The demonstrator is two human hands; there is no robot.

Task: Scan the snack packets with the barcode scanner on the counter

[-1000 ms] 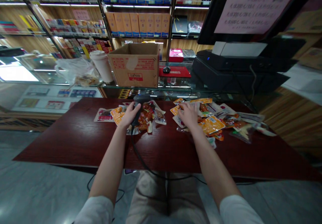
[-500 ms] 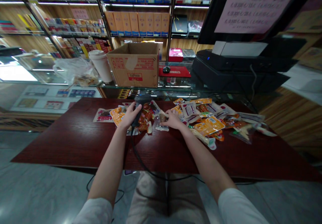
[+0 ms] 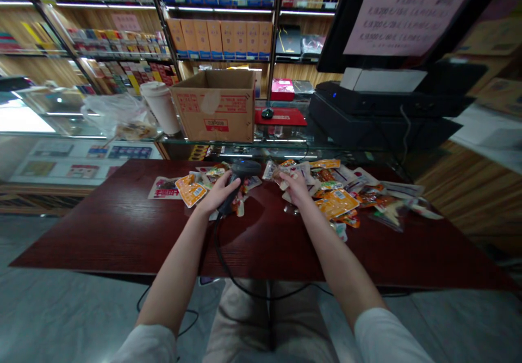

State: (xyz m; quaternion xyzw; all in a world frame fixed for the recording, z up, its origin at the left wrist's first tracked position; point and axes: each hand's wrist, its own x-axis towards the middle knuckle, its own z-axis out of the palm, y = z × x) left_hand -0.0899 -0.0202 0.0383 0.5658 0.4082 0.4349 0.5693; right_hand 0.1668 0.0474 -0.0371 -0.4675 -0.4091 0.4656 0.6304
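Observation:
My left hand [image 3: 219, 193] is closed around the handle of a black barcode scanner [image 3: 246, 168], whose head points right. Its cable hangs off the table's front edge. Under and beside the scanner lies a left group of packets, among them an orange snack packet [image 3: 191, 190] and a white-and-red packet [image 3: 163, 188]. My right hand [image 3: 297, 186] pinches a small clear snack packet [image 3: 271, 171] at the near left of the right pile. That pile holds several packets, with an orange packet [image 3: 336, 204] on top.
An open cardboard box [image 3: 216, 114], a white cup [image 3: 160, 107] and a plastic bag [image 3: 118, 114] stand on the glass counter behind the dark red table [image 3: 110, 227]. A black machine [image 3: 379, 113] and a screen with a paper sign [image 3: 408, 15] are at right.
My right hand has moved right with the small packet, away from the scanner. The scanner's head has turned and shifted right in my left hand.

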